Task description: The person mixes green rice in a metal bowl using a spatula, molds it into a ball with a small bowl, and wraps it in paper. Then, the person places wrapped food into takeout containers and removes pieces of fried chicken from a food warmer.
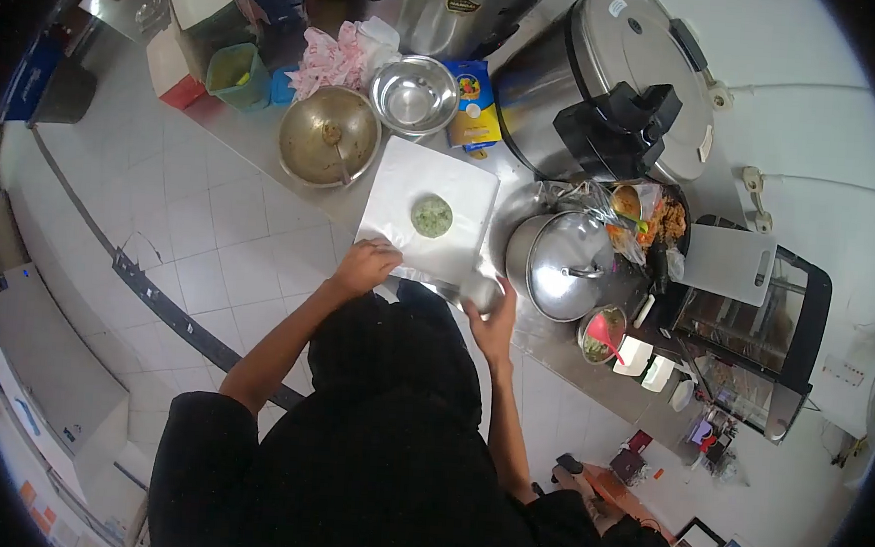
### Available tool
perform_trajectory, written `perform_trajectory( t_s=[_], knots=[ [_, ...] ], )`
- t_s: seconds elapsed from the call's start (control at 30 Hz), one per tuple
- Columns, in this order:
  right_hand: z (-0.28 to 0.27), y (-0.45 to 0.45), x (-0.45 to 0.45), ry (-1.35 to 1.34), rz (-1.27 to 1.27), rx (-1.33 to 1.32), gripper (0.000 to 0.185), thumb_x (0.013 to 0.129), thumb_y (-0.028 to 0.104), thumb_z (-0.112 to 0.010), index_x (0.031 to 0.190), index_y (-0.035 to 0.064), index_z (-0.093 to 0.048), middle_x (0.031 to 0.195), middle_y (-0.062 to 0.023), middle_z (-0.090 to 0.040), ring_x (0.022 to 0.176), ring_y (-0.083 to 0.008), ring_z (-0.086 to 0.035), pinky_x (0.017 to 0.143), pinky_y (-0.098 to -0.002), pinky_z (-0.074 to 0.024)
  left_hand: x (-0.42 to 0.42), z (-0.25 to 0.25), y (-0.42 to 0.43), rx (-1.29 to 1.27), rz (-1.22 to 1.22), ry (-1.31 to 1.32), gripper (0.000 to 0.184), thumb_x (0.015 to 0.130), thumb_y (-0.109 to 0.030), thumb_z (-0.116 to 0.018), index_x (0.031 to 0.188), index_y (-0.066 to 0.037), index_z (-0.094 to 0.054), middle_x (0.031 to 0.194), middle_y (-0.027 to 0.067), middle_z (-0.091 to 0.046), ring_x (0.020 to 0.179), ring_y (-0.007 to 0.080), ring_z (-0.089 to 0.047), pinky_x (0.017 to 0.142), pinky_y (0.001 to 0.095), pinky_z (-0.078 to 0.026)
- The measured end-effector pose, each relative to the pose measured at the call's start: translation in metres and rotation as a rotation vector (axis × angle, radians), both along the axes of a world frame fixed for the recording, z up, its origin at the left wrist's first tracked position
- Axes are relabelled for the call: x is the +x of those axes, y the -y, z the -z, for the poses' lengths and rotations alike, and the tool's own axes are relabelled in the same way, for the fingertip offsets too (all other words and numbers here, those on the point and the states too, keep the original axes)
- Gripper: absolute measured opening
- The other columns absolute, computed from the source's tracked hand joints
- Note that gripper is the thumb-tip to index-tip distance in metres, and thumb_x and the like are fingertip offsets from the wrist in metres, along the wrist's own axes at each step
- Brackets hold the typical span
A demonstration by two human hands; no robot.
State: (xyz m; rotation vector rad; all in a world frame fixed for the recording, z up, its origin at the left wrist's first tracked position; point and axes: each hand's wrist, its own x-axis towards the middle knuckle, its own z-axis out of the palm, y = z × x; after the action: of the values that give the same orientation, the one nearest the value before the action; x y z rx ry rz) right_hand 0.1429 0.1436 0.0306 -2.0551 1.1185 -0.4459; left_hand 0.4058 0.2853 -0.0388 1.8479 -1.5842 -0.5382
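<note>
A white sheet of paper (393, 193) lies on the metal counter, and a round pale-green portion of food (431, 215) sits near its middle. My left hand (369, 264) rests at the sheet's near left corner, its fingers together; whether they pinch the paper is too small to tell. At the near right corner, my right hand (493, 317) is wrapped round a small metal bowl (481, 290), which is partly hidden by the fingers.
Beyond the sheet stand a large bowl with a spoon (300, 145), an empty metal bowl (413, 94) and a yellow-blue box (475, 115). A lidded pot (561, 264), a bowl with a pink spoon (593, 345) and a big steel cooker (549, 85) are on the right.
</note>
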Motion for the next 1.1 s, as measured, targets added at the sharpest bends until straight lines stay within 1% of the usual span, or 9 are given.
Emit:
perform_trajectory(
  t_s=[0.2, 0.37, 0.43, 0.53, 0.67, 0.77, 0.93, 1.0, 1.1],
  knots=[
    [0.039, -0.001, -0.116, -0.258, 0.358, -0.199, 0.063, 0.075, 0.015, -0.081, 0.124, -0.0025, -0.046, 0.121, -0.0252, -0.052, 0.114, -0.0411, -0.051, 0.1, -0.0457, -0.0407, 0.007, -0.033, 0.013, 0.074, -0.104, -0.179, 0.013, 0.082, -0.019, -0.075, 0.091, -0.01, -0.077, 0.1, 0.0111, -0.074, 0.102, 0.0302, -0.068, 0.087, 0.0404, -0.054],
    [0.013, 0.005, -0.093, -0.236, 0.524, -0.471, 0.042, 0.079, 0.015, -0.079, 0.111, -0.0018, -0.057, 0.111, -0.0219, -0.058, 0.103, -0.039, -0.056, 0.09, -0.0457, -0.0448, 0.014, -0.045, 0.022, 0.122, -0.106, -0.208, 0.012, 0.082, -0.017, -0.076, 0.091, -0.01, -0.077, 0.099, 0.0094, -0.074, 0.101, 0.0291, -0.068, 0.09, 0.0395, -0.053],
    [0.005, 0.001, -0.058, -0.172, 0.396, -0.471, 0.038, 0.078, 0.015, -0.08, 0.107, 0.0002, -0.061, 0.105, -0.016, -0.063, 0.098, -0.035, -0.059, 0.087, -0.0435, -0.0468, 0.014, -0.045, 0.026, 0.081, -0.091, -0.175, 0.011, 0.081, -0.017, -0.076, 0.09, -0.01, -0.077, 0.099, 0.0088, -0.074, 0.102, 0.0295, -0.068, 0.091, 0.0396, -0.052],
    [-0.005, 0.002, 0.011, 0.118, 0.081, -0.349, 0.045, 0.079, 0.015, -0.079, 0.116, 0.0006, -0.059, 0.116, -0.0203, -0.06, 0.108, -0.0383, -0.057, 0.095, -0.0438, -0.0455, 0.013, -0.04, 0.028, 0.035, -0.03, -0.104, 0.009, 0.082, -0.016, -0.075, 0.087, -0.01, -0.077, 0.101, 0.0075, -0.074, 0.107, 0.0299, -0.067, 0.094, 0.0396, -0.051],
    [-0.016, 0.019, 0.059, -0.079, -0.371, -0.232, 0.054, 0.078, 0.03, -0.079, 0.121, 0.0033, -0.06, 0.126, -0.0184, -0.058, 0.127, -0.0387, -0.048, 0.108, -0.048, -0.0357, 0.014, -0.033, 0.023, 0.097, 0.109, 0.027, 0.008, 0.083, -0.016, -0.071, 0.087, -0.01, -0.075, 0.105, 0.0039, -0.074, 0.117, 0.029, -0.062, 0.098, 0.0386, -0.049],
    [0.025, 0.026, 0.033, -0.307, -0.701, -0.333, 0.047, 0.081, 0.033, -0.075, 0.117, 0.0037, -0.064, 0.123, -0.0161, -0.061, 0.124, -0.0338, -0.052, 0.108, -0.0489, -0.0349, 0.013, -0.008, 0.015, 0.117, 0.161, 0.069, 0.009, 0.085, -0.016, -0.07, 0.091, -0.011, -0.075, 0.106, 0.0014, -0.074, 0.12, 0.0271, -0.06, 0.099, 0.0386, -0.048],
    [0.001, 0.013, 0.015, -0.651, -0.568, 0.023, 0.035, 0.079, 0.032, -0.077, 0.101, 0.0067, -0.068, 0.108, -0.0122, -0.067, 0.106, -0.0287, -0.06, 0.102, -0.0493, -0.0413, 0.006, 0.017, 0.004, -0.053, 0.075, 0.084, 0.012, 0.087, -0.02, -0.066, 0.094, -0.013, -0.073, 0.103, 0.0011, -0.073, 0.121, 0.0254, -0.058, 0.099, 0.0408, -0.046],
    [0.007, 0.009, 0.028, -0.058, -0.396, -0.354, 0.041, 0.077, 0.034, -0.079, 0.106, 0.0062, -0.067, 0.117, -0.0129, -0.064, 0.113, -0.0318, -0.057, 0.102, -0.0501, -0.0415, 0.001, 0.017, 0.004, -0.095, 0.06, 0.111, 0.011, 0.088, -0.02, -0.065, 0.093, -0.013, -0.072, 0.102, 0.001, -0.073, 0.121, 0.0251, -0.058, 0.099, 0.0406, -0.047],
    [0.006, 0.012, 0.056, -0.123, -0.477, -0.391, 0.052, 0.079, 0.038, -0.076, 0.117, 0.005, -0.064, 0.129, -0.0158, -0.058, 0.126, -0.035, -0.049, 0.106, -0.0512, -0.0366, -0.003, 0.018, 0.005, -0.104, 0.007, 0.049, 0.008, 0.087, -0.019, -0.066, 0.09, -0.012, -0.069, 0.104, 0.0009, -0.072, 0.12, 0.024, -0.058, 0.098, 0.04, -0.047]
  ],
)
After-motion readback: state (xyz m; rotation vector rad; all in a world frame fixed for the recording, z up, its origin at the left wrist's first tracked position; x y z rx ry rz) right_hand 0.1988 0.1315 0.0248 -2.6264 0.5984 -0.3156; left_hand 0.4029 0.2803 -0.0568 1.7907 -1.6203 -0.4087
